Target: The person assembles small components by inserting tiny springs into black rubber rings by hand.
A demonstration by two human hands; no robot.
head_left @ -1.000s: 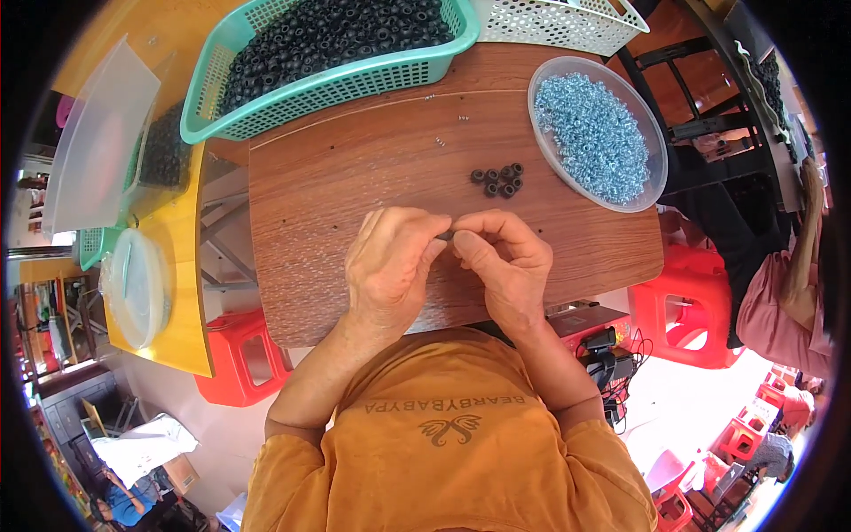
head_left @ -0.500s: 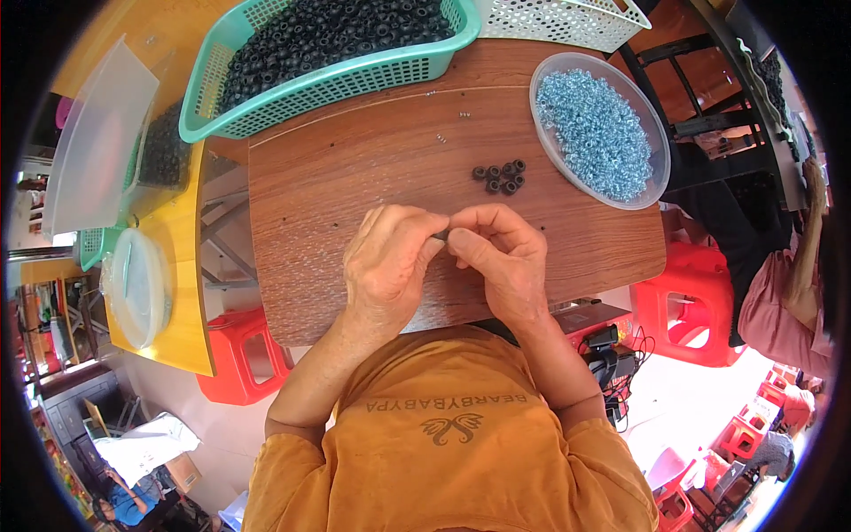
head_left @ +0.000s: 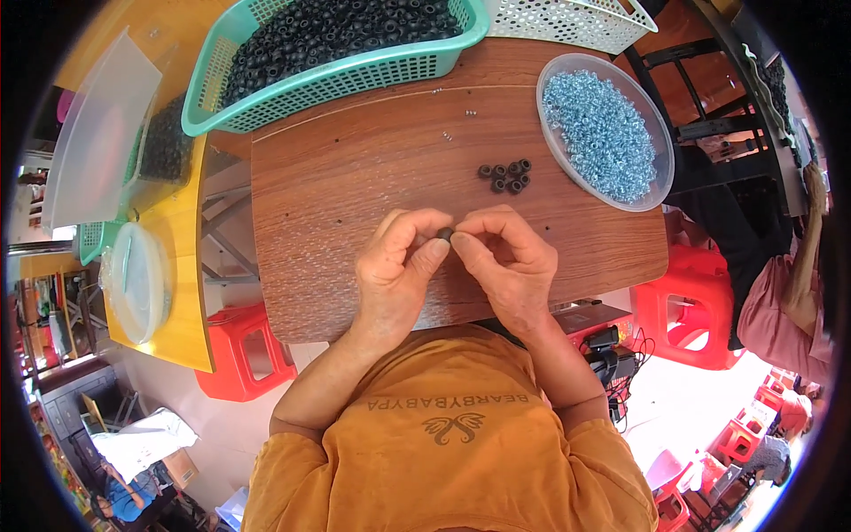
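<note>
Just beyond my body, over the near half of the brown wooden table point(head_left: 337, 266), both hands meet fingertip to fingertip. Between thumb and forefinger my left hand point(head_left: 394, 266) pinches a small round black ring-like piece point(head_left: 445, 233). My right hand point(head_left: 510, 262) is closed in a pinch at that piece's right side; anything tiny between its fingertips is hidden. Beyond my right hand lies a small group of similar black rings point(head_left: 514, 184), with holes in their middles. To their right stands a round clear tub point(head_left: 667, 168) of small glossy light-blue pieces point(head_left: 598, 133).
A green plastic basket point(head_left: 346, 84) full of black rings stands at the far left, a white perforated basket point(head_left: 567, 22) beside it. Tiny clear bits point(head_left: 447, 136) dot the far tabletop. Red stools point(head_left: 244, 355) flank the table; a yellow table point(head_left: 182, 293) adjoins on the left.
My hands have turned and spread a little, so the black piece between the fingertips shows more. Both hands have shifted slightly to the right in the picture.
</note>
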